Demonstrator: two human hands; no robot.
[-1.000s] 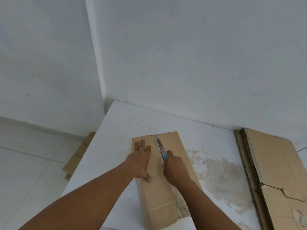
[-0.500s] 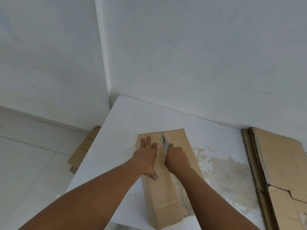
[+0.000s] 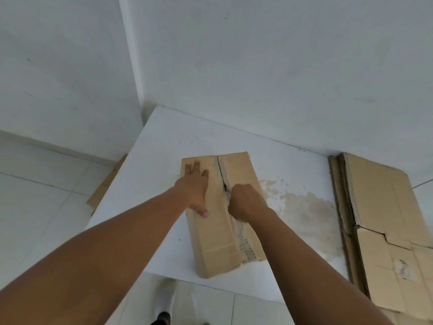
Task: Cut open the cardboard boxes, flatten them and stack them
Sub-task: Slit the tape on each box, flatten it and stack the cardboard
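Observation:
A long brown cardboard box [image 3: 215,235] lies on the white table [image 3: 164,146], its top seam running away from me. My left hand [image 3: 195,188] presses flat on the left flap with straight fingers. My right hand [image 3: 244,202] is a fist gripping a small cutter [image 3: 228,190] whose tip sits in the seam; most of the cutter is hidden in the fist. Beyond my hand the seam gapes open to the far end. Near me the seam is still lined with ragged white tape.
Flattened cardboard sheets [image 3: 386,226] are stacked on the table's right side. A brownish stain [image 3: 302,207] marks the table between them and the box. More cardboard [image 3: 105,186] leans on the floor at the table's left. White walls close the far sides. My foot [image 3: 165,299] shows below.
My right hand has drawn the cutter toward me along the seam, leaving the far part split open. The blue blade, visible earlier, is now mostly hidden. My left hand stays pressed on the flap.

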